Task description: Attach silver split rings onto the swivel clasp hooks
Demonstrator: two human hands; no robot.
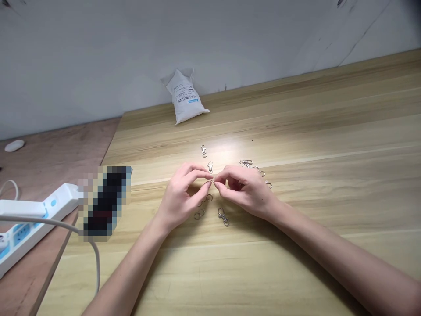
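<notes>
My left hand (184, 193) and my right hand (243, 188) meet over the wooden table (296, 145), fingertips pinched together on a tiny metal piece (212, 180), too small to name. Small metal rings (199, 214) lie under the left hand. A lobster clasp with a ring (223, 217) lies just below the fingertips. More silver clasps sit behind the hands: one (210, 166) close to the fingers, another (204, 151) farther back. Several clasps (250, 164) are scattered by the right hand's knuckles.
A white sealed packet (186, 97) with a barcode label leans against the wall at the back. A white power strip (29, 219) with a grey cable lies at the left on a reddish board. A blurred dark object (103, 202) sits at the table's left edge.
</notes>
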